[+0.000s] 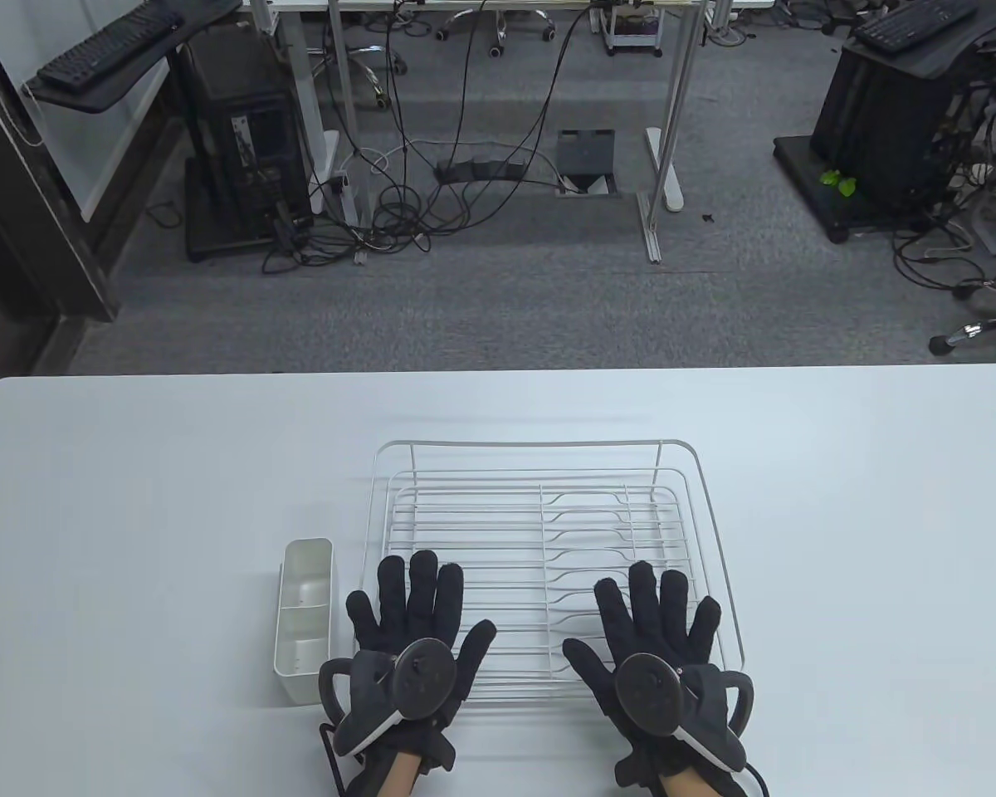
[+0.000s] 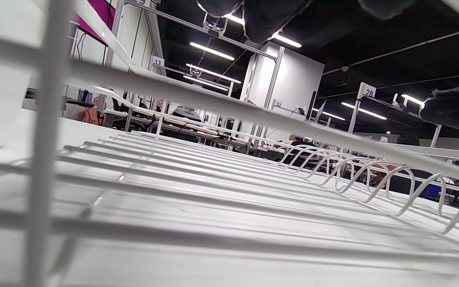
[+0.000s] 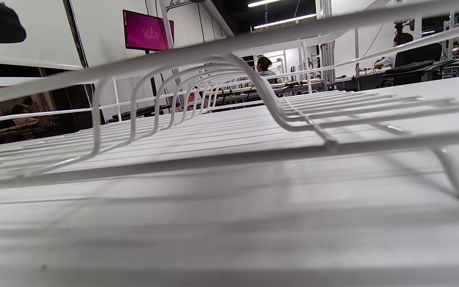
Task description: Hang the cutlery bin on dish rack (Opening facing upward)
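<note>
Both hands, left hand point(image 1: 411, 631) and right hand point(image 1: 651, 635), are lying flat with fingers spread over the dish rack point(image 1: 548, 452), gripping nothing. We are eyeing the cutlery bin point(image 1: 305, 610), sitting just beside the rack's left side, opening upward; keeping it level while lifting should help hooking.
</note>
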Tool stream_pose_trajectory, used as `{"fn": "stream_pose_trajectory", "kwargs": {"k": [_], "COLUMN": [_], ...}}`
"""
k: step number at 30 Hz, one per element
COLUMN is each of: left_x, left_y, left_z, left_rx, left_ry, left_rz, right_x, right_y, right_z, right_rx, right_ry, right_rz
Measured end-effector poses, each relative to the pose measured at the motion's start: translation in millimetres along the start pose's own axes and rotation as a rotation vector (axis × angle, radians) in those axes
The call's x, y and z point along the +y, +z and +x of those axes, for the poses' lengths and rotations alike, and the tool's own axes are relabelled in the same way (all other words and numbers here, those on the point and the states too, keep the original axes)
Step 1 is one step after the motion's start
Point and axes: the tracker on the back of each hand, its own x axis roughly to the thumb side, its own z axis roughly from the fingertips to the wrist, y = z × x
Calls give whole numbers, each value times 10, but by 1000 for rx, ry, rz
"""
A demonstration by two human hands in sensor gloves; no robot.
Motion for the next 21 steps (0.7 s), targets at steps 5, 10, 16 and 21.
{"fn": "stream_pose_trajectory", "kwargs": {"k": [5, 10, 16, 21], "left_x": [0, 0, 0, 0], "left_y": [0, 0, 3, 1], "left_z": [-1, -1, 3, 4], "left_rx": [0, -1, -7, -12], "left_ry": [0, 0, -4, -4], "left_rz": [1, -1, 6, 10], "right_x": [0, 0, -1, -1], "right_y": [0, 1, 2, 1], "right_z": [0, -1, -2, -2], "right_rx": [0, 0, -1, -1], "right_ry": [0, -1, -1, -1], "right_rz": [0, 0, 0, 0]}}
